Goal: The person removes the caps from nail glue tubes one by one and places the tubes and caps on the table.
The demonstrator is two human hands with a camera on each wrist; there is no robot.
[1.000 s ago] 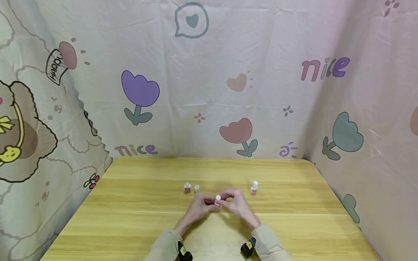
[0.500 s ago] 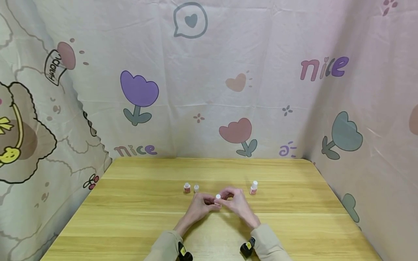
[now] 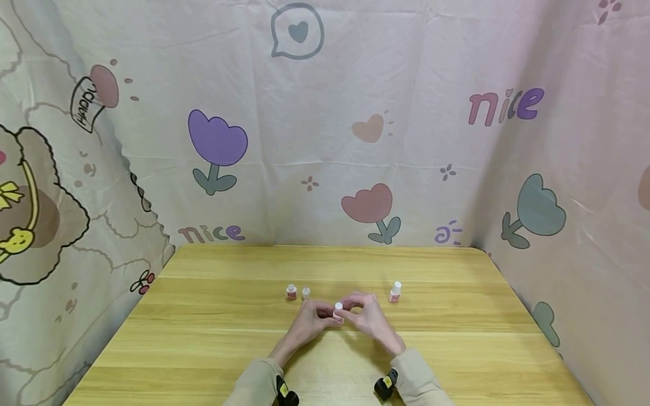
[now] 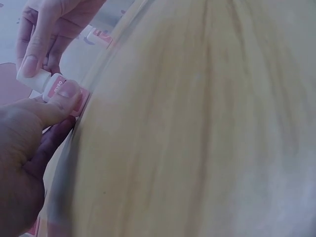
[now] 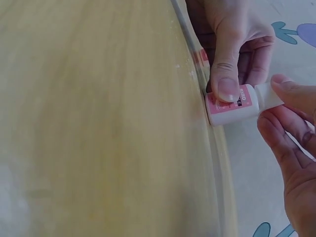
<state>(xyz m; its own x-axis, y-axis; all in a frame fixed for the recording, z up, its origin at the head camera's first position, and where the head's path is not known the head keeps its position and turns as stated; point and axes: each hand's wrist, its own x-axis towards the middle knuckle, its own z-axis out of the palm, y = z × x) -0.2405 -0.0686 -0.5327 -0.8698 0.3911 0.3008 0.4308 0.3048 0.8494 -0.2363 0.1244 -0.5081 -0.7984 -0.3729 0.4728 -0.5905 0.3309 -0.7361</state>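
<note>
A small white bottle (image 5: 224,116) with a pink label stands upright on the table in front of the person, between both hands. My left hand (image 3: 311,322) grips the bottle's body, its thumb lying across the label. From the other side my right hand (image 3: 369,317) pinches the white cap (image 5: 268,95) between thumb and fingers. The cap sits on the neck of the bottle; how tightly cannot be told. In the left wrist view, the left thumb (image 4: 66,91) covers part of the label.
Beyond the left hand stand a short bottle (image 3: 291,292) with a red label and a small white piece (image 3: 306,293) that looks like a loose cap. Farther right is another white-capped bottle (image 3: 395,292). Patterned cloth (image 3: 304,141) hangs behind the wooden table (image 3: 213,316).
</note>
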